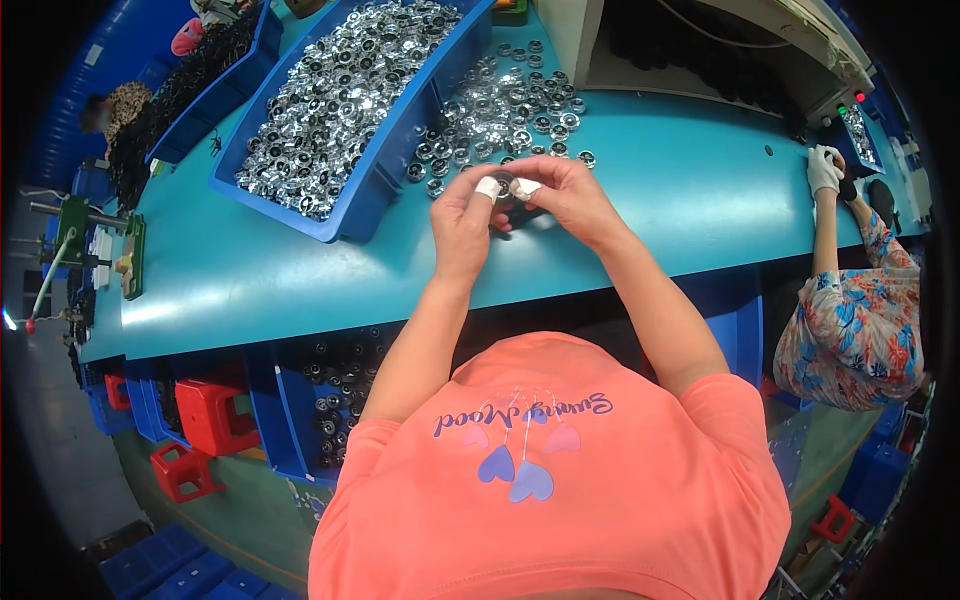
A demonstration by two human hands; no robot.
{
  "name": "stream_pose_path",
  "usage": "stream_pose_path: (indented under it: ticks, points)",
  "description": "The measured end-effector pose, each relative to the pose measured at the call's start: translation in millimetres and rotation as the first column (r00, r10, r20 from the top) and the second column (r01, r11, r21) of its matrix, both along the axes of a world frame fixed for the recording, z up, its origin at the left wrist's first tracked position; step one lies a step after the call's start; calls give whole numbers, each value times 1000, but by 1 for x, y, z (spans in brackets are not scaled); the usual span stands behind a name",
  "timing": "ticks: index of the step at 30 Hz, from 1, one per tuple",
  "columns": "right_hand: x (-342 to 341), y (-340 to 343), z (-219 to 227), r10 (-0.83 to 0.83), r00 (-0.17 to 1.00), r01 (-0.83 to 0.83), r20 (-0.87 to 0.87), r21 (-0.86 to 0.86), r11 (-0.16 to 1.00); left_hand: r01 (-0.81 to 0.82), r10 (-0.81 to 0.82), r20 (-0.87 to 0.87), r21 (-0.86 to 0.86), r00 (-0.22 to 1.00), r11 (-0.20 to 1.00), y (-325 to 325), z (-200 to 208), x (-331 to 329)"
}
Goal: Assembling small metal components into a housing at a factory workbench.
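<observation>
Between both thumbs and fingers, over the teal table [400,280], I hold a small round dark part with a silvery ring [504,187]. My left hand [461,218] is closed on its left side, my right hand [573,198] on its right. White wraps cover both thumb tips. Something dark shows below the part, partly hidden by my fingers; I cannot make it out. Just beyond my hands lies a loose spread of shiny silver-and-black round parts [520,110]. To the left, a long blue bin [340,215] is heaped with similar parts.
A second blue bin with black pieces [205,85] stands at the far left, near a green hand press [133,258]. Beige equipment [690,90] stands at the back right. A co-worker's gloved hand [824,170] is at the right. Below the table are a blue bin [285,420] and red stools [212,418].
</observation>
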State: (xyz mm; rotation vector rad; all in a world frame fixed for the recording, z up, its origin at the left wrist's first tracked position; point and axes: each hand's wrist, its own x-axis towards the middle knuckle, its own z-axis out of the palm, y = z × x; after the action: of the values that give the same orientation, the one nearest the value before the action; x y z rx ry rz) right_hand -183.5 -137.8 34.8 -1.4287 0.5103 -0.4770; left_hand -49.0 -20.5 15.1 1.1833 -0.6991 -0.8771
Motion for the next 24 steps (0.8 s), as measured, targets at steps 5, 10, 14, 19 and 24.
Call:
stream_pose_path:
  ticks: [5,10,14,19,24]
  points:
    - [5,4,-3,-69,997,63,42,114,991,-27,26,-32,-57,999,998,-4,-1,-3]
    - [3,0,0,-79,996,71,40,171,983,55,-69,-99,-131,993,990,-4,-4,-2]
    - [3,-6,-5,-58,997,63,-59,93,994,35,-24,99,-115,995,993,-4,-8,-6]
    - [2,-4,-6,-73,996,77,-58,58,995,28,-8,248,-77,969,997,-1,-6,-9]
    - [2,-3,-4,-77,997,72,6,288,955,116,-106,60,-197,993,973,-6,2,-13]
